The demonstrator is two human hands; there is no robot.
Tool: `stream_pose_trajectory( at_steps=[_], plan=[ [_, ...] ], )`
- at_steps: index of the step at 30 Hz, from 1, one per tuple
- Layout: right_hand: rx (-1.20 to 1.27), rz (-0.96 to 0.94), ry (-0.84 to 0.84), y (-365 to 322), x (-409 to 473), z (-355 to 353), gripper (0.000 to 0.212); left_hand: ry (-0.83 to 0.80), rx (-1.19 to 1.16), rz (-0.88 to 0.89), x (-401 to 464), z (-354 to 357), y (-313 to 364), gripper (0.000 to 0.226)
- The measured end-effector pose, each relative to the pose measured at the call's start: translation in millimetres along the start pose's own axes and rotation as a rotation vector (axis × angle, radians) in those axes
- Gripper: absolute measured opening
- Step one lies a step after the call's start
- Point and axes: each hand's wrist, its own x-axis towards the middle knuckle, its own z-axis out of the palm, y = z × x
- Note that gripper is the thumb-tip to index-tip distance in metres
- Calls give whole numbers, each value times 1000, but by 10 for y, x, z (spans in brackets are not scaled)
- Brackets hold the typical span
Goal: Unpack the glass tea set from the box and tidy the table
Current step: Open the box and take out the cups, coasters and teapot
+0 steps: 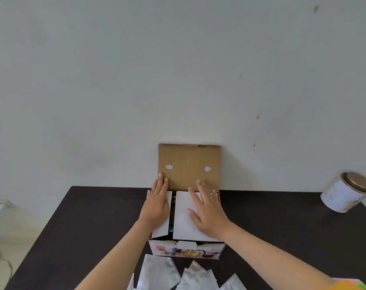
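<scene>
The tea set box (186,251) stands in the middle of the dark table (94,227), its printed front facing me. Its brown lid flap (189,164) stands upright against the wall. Two white inner flaps (183,216) lie folded over the opening, with a narrow dark gap between them. My left hand (157,206) rests flat on the left flap, fingertips reaching the brown lid. My right hand (207,212) lies flat, fingers spread, on the right flap. The box's contents are hidden.
Several silvery foil packets (161,273) lie on the table just in front of the box. A white tin with a gold lid (345,195) lies tilted at the far right edge. Something yellow and green (349,284) shows at the bottom right corner. A pale wall rises behind the table.
</scene>
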Motion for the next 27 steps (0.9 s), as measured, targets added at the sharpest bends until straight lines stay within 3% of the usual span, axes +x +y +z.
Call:
stream_pose_trajectory(
  at_steps=[5, 13, 16, 20, 24, 27],
  plan=[
    [-169, -322, -93, 21, 145, -42, 71, -7, 30, 21, 5, 3, -27, 59],
    [-230, -369, -170, 5, 212, -131, 71, -14, 47, 23, 18, -10, -29, 59],
    [-220, -398, -114, -5, 219, -218, 70, -14, 46, 21, 9, -13, -24, 60],
    [-243, -488, 84, 46, 180, -458, 61, -5, 51, 26, -2, -15, -28, 62],
    [-64, -407, 193, 78, -2, -919, 60, 4, 68, 25, -4, -15, -23, 62],
    [160, -205, 148, 32, -275, -1234, 72, 7, 89, 17, -4, -13, -16, 62]
  ],
)
